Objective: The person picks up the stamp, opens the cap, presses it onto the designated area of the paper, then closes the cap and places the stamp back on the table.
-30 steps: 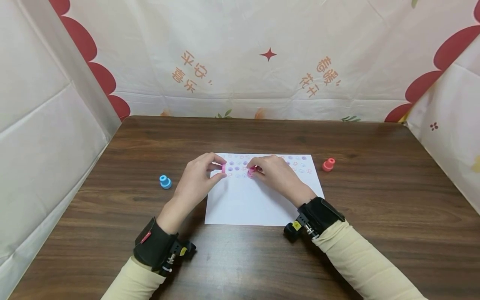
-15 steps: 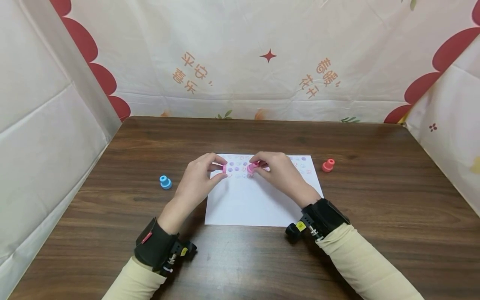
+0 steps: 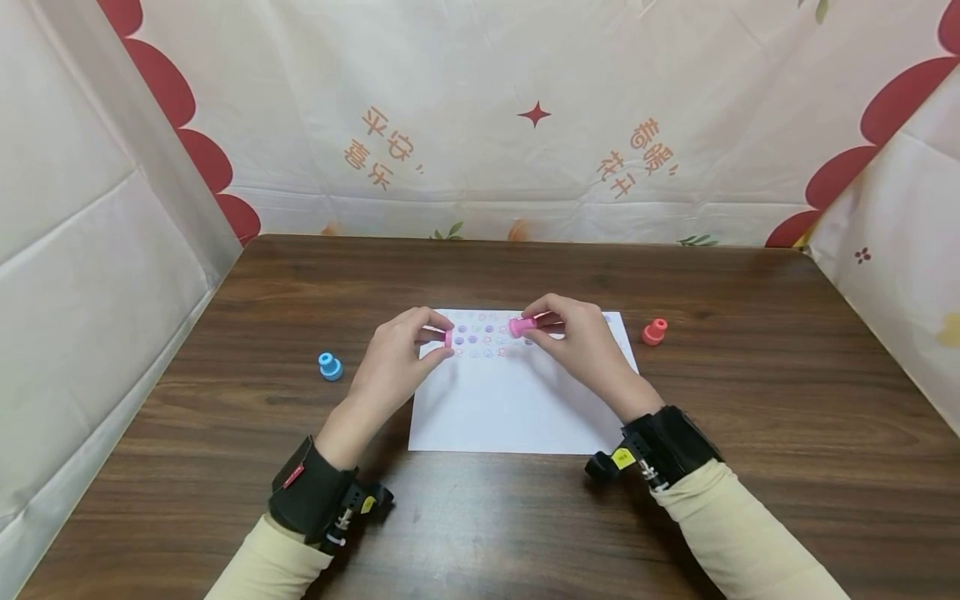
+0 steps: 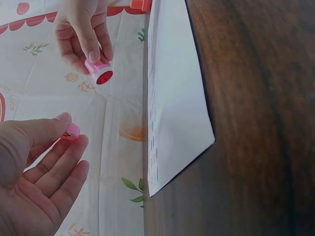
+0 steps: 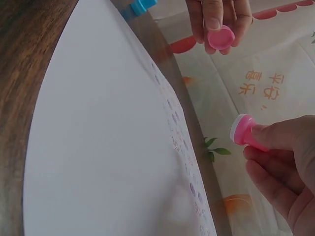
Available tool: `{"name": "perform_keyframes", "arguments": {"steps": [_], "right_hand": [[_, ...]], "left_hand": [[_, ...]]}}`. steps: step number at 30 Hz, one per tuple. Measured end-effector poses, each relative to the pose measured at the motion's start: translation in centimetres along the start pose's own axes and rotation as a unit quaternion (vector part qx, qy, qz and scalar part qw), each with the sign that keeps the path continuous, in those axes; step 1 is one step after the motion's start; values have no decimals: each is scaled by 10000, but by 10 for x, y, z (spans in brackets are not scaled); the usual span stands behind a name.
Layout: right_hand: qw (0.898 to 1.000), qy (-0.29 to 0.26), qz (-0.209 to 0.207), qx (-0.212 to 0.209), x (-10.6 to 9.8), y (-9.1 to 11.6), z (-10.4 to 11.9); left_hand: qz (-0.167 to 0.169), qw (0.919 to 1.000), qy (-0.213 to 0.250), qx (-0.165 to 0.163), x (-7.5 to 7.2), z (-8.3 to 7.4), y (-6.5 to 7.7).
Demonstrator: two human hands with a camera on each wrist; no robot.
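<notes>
My right hand (image 3: 581, 337) pinches a pink stamp (image 5: 246, 131) between thumb and fingers, tilted above the paper; its red stamping face shows in the left wrist view. With thumb and fingertips my left hand (image 3: 401, 354) holds a small round pink cap (image 5: 221, 38) over the paper's left edge. The hollow inside of the cap shows in the right wrist view. Beneath both hands lies a white sheet of paper (image 3: 502, 408), with rows of small purple, blue and red stamped prints (image 3: 487, 329) along its far part.
A blue stamp (image 3: 330, 366) stands on the brown wooden table (image 3: 480, 525) left of the paper. A red stamp (image 3: 655, 332) stands to the right of the sheet. Behind the table hangs a pale printed cloth (image 3: 480, 67), with more cloth along both sides.
My right hand has lifted the pink stamp off the paper and moved it up and to the right, tilting it. My left hand with the cap has stayed nearly still.
</notes>
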State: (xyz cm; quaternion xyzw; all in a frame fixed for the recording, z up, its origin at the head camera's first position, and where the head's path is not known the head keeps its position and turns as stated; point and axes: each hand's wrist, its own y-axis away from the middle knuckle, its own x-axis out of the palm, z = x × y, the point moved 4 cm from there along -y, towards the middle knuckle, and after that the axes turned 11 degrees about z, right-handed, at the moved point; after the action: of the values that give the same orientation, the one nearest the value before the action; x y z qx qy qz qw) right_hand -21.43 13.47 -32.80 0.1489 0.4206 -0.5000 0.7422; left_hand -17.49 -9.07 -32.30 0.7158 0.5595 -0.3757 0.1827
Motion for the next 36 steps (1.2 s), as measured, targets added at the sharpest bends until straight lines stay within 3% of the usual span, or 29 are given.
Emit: {"name": "perform_keyframes", "arguments": {"steps": [19,36], "right_hand": [[9989,-443,-150,41,-2,20,-13],[9965,-838,-15,-37,3,16,5]], "left_hand": [[43,10000,58,7,2,-1,0],[184,9997,153,23,9,-9,-6]]}}
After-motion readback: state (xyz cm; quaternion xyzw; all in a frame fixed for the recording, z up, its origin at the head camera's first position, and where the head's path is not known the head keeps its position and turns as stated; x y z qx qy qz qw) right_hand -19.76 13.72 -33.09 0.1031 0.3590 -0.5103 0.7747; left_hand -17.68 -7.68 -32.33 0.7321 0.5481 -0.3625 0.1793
